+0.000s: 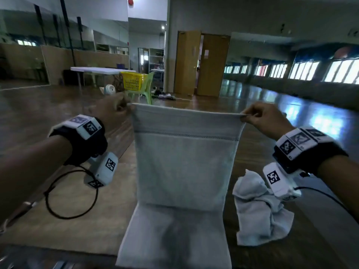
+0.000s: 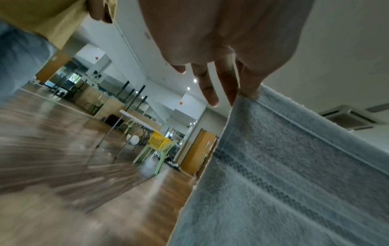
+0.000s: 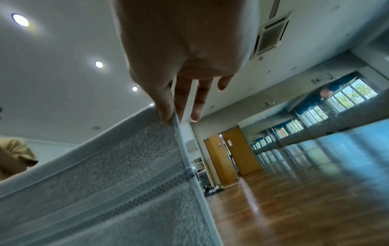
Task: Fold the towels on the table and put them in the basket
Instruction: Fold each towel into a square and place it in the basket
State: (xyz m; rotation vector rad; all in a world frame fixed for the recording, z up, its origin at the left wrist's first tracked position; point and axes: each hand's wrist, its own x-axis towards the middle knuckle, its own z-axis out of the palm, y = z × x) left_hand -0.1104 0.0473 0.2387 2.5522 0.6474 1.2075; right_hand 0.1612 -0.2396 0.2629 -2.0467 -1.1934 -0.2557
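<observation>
A pale grey towel (image 1: pixel 184 167) hangs upright in front of me, its top edge stretched taut, its lower part lying flat on the table (image 1: pixel 64 220). My left hand (image 1: pixel 114 109) pinches the top left corner, and my right hand (image 1: pixel 258 117) pinches the top right corner. In the left wrist view, the left hand (image 2: pixel 242 93) holds the towel (image 2: pixel 294 183) edge between thumb and finger. The right wrist view shows the right hand (image 3: pixel 168 114) pinching the towel (image 3: pixel 105 191) corner the same way. A second towel (image 1: pixel 258 210) lies crumpled on the table at the right. A yellow basket (image 1: pixel 133 80) sits on a green chair far back.
A black cable (image 1: pixel 71 193) loops over the table at the left. The green chair (image 1: pixel 143 88) and a white folding table (image 1: pixel 101 70) stand across the wooden floor. Brown double doors (image 1: pixel 202 63) lie beyond, with windows along the right wall.
</observation>
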